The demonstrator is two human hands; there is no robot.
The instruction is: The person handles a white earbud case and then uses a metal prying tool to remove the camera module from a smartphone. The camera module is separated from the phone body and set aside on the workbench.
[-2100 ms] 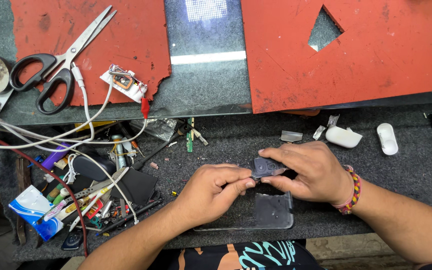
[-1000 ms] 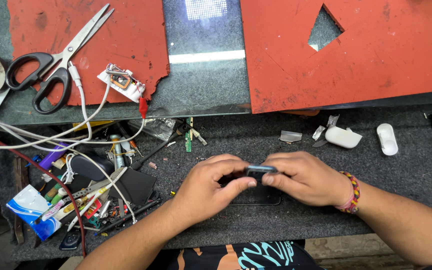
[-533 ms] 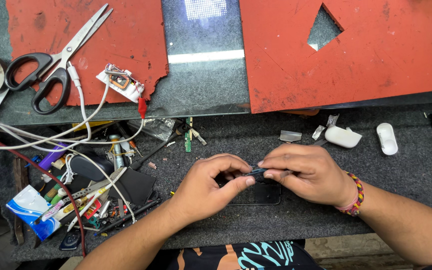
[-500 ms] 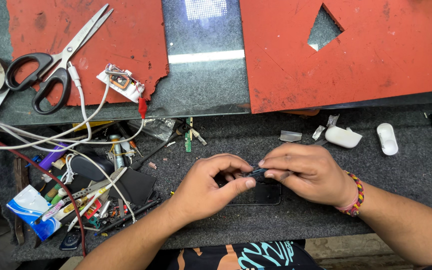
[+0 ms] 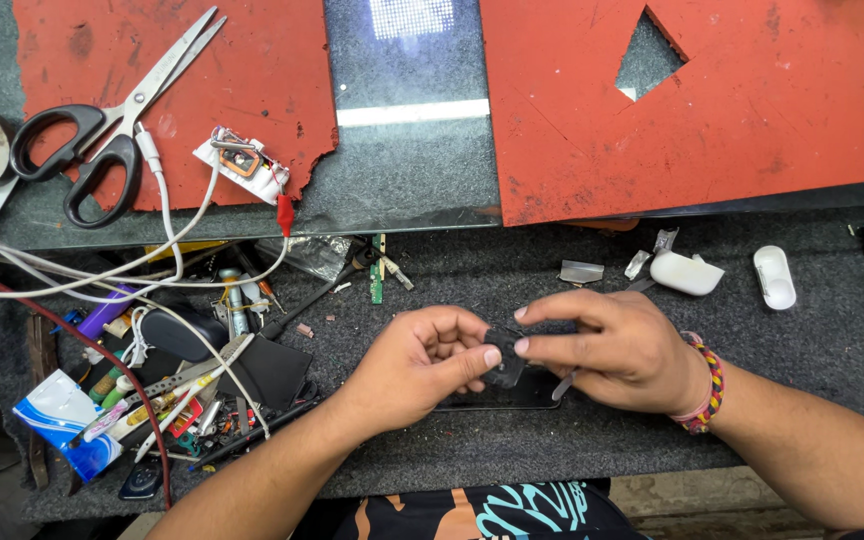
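Both hands pinch a small dark part [image 5: 505, 366] at mat centre: left hand [image 5: 420, 362] from 9 o'clock, right hand [image 5: 617, 345] from 3. I'd keep fingertip pressure light and even.

Between your left hand [image 5: 422, 360] and right hand [image 5: 612, 345] sits a small part [image 5: 505, 368], over a flat phone [image 5: 512, 395] on the bench [image 5: 512, 280], with a tool clutter [image 5: 182, 380] left of your left hand, scissors [image 5: 112, 120] beyond it, and two earbud case halves [image 5: 687, 272] beyond your right hand.
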